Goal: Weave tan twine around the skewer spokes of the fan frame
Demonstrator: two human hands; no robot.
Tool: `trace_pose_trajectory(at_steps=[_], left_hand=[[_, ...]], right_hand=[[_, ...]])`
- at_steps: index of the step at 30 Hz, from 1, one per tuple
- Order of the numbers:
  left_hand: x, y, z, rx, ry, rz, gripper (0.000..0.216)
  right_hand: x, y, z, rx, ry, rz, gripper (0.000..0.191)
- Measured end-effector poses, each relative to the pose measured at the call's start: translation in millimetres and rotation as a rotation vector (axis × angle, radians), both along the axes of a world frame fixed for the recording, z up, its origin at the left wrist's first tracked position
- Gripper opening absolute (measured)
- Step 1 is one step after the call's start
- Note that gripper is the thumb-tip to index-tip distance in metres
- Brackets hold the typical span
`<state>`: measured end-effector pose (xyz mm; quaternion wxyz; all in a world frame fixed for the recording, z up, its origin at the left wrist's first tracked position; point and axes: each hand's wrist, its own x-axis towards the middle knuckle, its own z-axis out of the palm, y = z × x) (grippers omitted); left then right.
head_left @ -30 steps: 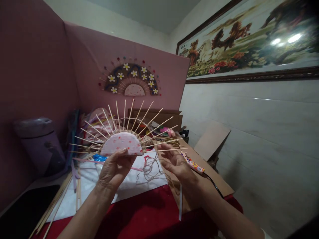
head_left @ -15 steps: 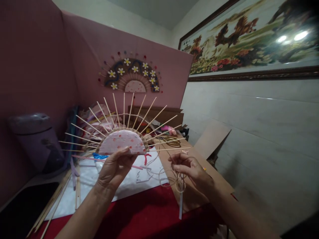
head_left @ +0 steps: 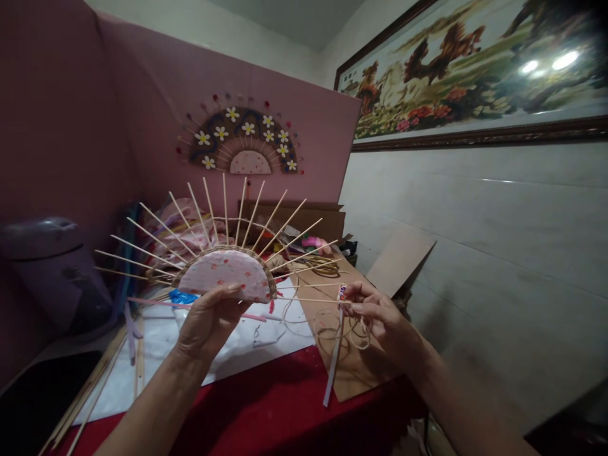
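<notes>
My left hand (head_left: 209, 320) is closed around the lower edge of a half-round fan frame (head_left: 221, 272), thumb on its pink dotted front. Thin wooden sticks radiate from the curved rim, which has brown cord woven along it. At the right, my right hand (head_left: 380, 313) is closed in a pinch near the tips of the lowest sticks, with a thin tan cord (head_left: 363, 335) looped at its fingers. Slack loops of cord hang between the hands. Just below the fingertips a pale flat strip (head_left: 334, 367) lies over the cardboard.
A finished flowered fan (head_left: 247, 139) hangs on the pink panel behind. Coiled cord (head_left: 323, 266) lies on the cardboard sheet (head_left: 365, 370). White paper (head_left: 223, 361) covers part of the red cloth, and loose sticks (head_left: 90, 386) lie at the left beside a lidded bin (head_left: 52, 278).
The fan frame has shifted left and tilted, its right side lower. My right hand has moved rightward from the cord loops, closer to the lowest stick tips.
</notes>
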<state>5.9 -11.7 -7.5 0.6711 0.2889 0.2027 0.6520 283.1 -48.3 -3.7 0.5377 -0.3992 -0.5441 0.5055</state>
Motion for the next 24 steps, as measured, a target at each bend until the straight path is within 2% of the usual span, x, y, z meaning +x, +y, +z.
trace_pose_trajectory(at_steps=[8, 11, 16, 21, 24], left_hand=[[-1, -3, 3.9, -0.049, -0.015, 0.050, 0.009], [-1, -2, 3.0, -0.053, 0.017, 0.059, 0.009], [2, -2, 1.9, -0.039, 0.052, 0.030, 0.010], [7, -6, 1.3, -0.017, 0.039, -0.047, 0.011], [10, -8, 1.3, 0.014, 0.028, -0.071, 0.013]], right_hand=[[5, 4, -7.0, 0.050, -0.127, -0.061, 0.015], [5, 0, -4.8, 0.078, -0.193, -0.088, 0.010], [-3, -12, -1.3, 0.131, -0.244, -0.148, 0.014], [-24, -21, -10.9, 0.155, -0.247, -0.134, 0.014], [-42, -25, -18.6, 0.070, -0.137, -0.028, 0.015]])
